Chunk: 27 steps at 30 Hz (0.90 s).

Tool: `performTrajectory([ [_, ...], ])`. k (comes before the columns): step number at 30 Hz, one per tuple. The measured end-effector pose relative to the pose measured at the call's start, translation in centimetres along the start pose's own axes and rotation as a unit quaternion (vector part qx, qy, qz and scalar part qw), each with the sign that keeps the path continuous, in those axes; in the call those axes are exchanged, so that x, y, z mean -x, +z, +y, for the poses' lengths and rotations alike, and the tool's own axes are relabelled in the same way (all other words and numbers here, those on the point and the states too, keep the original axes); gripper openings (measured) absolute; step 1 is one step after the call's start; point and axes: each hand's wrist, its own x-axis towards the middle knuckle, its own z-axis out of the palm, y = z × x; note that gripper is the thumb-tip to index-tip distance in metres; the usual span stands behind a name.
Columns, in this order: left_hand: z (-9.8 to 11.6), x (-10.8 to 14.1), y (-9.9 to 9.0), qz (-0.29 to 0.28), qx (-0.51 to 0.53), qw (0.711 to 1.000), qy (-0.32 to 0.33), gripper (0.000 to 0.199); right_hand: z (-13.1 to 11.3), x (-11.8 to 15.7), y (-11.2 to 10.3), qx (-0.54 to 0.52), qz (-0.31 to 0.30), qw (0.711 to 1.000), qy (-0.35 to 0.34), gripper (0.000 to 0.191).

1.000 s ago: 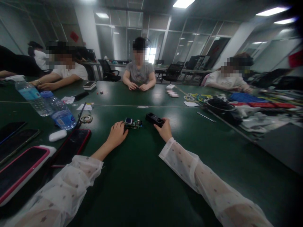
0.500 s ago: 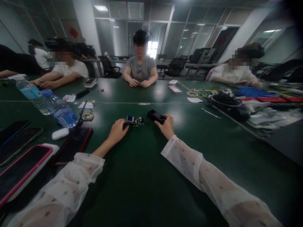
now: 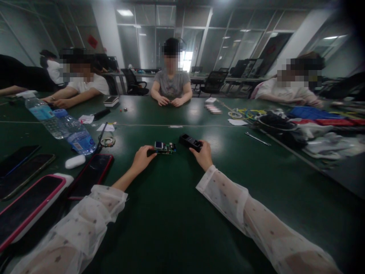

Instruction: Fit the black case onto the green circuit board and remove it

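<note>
My left hand (image 3: pixel 143 159) grips the left end of a green circuit board (image 3: pixel 165 148), which carries a small square screen. Thumb and fingers of my right hand (image 3: pixel 203 154) close on the right end of a black plastic casing (image 3: pixel 188 141) with openings in its upper face. Board and casing are held a short way apart, over the green table (image 3: pixel 159 220). Whether either one rests on the tabletop I cannot tell. Sheer white dotted sleeves cover both my forearms.
Several phones, among them a red-edged phone (image 3: pixel 92 173), lie at left beside a white case (image 3: pixel 75 162) and water bottles (image 3: pixel 74 133). A wrench (image 3: pixel 257 138) lies to the right, before heaped cables and bags (image 3: pixel 288 125). Co-workers, one a person in grey (image 3: pixel 172 84), sit across.
The whole view has shifted slightly, so everything sits a little further right and lower. Both hands keep their hold on the board and the casing, with hardly any movement between them.
</note>
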Motion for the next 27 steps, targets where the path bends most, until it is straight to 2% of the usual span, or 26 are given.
performTrajectory([
  [9, 0.0, 0.0, -0.1, -0.001, 0.009, 1.000, -0.010, 0.024, 0.0, -0.3, 0.0, -0.023, 0.007, 1.000, 0.005, 0.050],
  [14, -0.2, -0.1, 0.0, -0.005, 0.009, 1.000, -0.008, 0.024, -1.3, -0.2, 0.0, -0.121, 0.011, 0.993, -0.005, 0.057],
  [17, -0.2, -0.1, 0.1, -0.001, 0.011, 1.000, -0.013, 0.024, -2.9, 0.2, 0.6, -0.173, -0.007, 0.984, -0.040, 0.060],
  [22, 0.0, 0.0, 0.1, 0.004, 0.041, 0.999, -0.013, 0.031, -5.6, 1.1, 1.6, -0.180, -0.068, 0.976, -0.102, 0.056],
  [27, -0.1, 0.0, 0.2, 0.013, 0.051, 0.999, -0.007, 0.043, -6.8, 1.3, 1.5, -0.182, -0.122, 0.967, -0.131, 0.054],
])
